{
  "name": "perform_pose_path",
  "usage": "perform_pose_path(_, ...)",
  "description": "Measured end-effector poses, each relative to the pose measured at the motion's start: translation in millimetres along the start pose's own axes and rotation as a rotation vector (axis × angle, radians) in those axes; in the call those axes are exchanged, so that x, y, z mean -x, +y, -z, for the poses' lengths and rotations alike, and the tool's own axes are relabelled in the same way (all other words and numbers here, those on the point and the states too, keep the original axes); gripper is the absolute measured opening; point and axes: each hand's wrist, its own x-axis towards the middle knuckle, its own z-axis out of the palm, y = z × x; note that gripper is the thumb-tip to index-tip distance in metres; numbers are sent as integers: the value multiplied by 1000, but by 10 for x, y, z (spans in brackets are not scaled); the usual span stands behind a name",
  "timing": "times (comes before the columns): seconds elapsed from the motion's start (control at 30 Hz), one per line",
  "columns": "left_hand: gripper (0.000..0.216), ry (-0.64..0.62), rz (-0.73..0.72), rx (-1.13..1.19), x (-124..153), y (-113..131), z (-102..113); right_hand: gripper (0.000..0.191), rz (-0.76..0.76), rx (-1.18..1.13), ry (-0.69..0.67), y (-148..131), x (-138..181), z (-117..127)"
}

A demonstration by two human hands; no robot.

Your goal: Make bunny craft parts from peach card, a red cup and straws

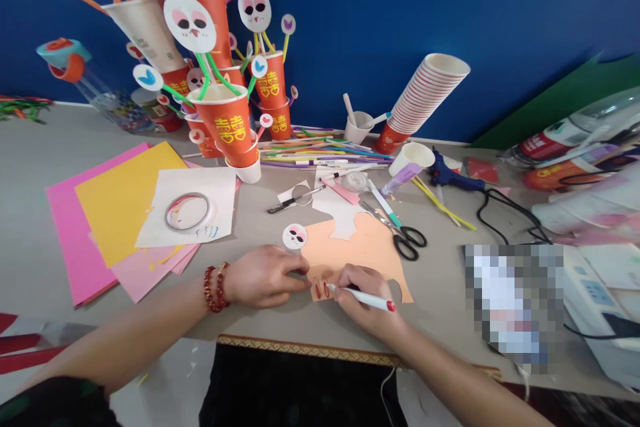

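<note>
Blue wall behind. The grey counter (pixel 27 180) is crowded: decorated red cups (pixel 230 123) at rear left, a stack of cups (pixel 425 93) at rear right, coloured paper sheets (pixel 115 213) on your left, scissors (pixel 406 239) just beside the work. The peach sheet (pixel 365 250) lies flat near the counter's front edge, directly before you. Your left hand (pixel 265 277) presses on the sheet's left edge, fingers loosely curled. Your right hand (pixel 361 278) is closed around a white pen (pixel 375 301), tip at red marks on the sheet's lower edge. The hands are close, not touching.
</note>
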Motion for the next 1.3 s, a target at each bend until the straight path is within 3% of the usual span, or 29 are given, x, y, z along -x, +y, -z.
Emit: perform_pose_path(1.3, 29, -3, -6, 13, 0, -4, -3, 18, 32, -59, -55, 7, 3, 20)
